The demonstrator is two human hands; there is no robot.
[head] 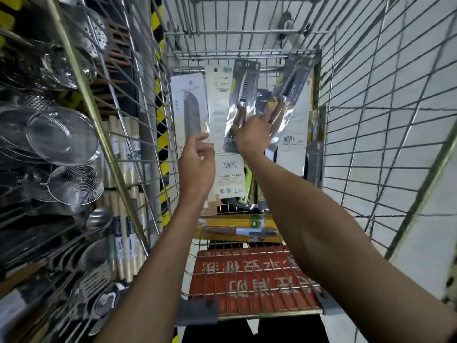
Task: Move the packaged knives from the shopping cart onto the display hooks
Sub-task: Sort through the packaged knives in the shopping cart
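Right arm stretched deep into the shopping cart [371, 115], right hand [252, 137] back-up, fingers clamped round the wooden handles of 2 clear-sleeved knives [243, 95], blades fanning away beyond the knuckles. Left hand [196, 167] hovers just left of that grip, fingers loosely curled, index tip at a white-carded knife [190, 112]. Gripping it or not, can't tell. Its handle end is hidden behind the hand. Under the right wrist, more packs, mostly covered, print blurred.
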